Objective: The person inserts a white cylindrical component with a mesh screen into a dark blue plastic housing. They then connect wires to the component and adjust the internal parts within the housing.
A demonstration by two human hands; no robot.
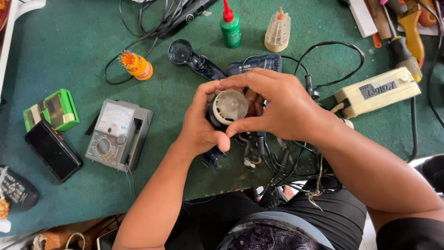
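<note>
Both my hands hold a small round motor unit [226, 109] with a pale grey fan face and a black casing, above the green bench mat [69, 51]. My left hand [201, 125] cups it from the left and below. My right hand [273, 104] wraps over it from the right, thumb and fingers on its rim. Thin wires [252, 150] hang under the unit. Just behind my hands lie the dark blue shell halves of a hair dryer [199, 62].
A grey analogue multimeter [118, 134], a black phone [52, 150] and a green box [51, 110] lie at the left. An orange bit holder [136, 65], green bottle [230, 25], pale dispenser [277, 30], cream power unit [377, 91] and screwdrivers [407, 51] crowd the back and right.
</note>
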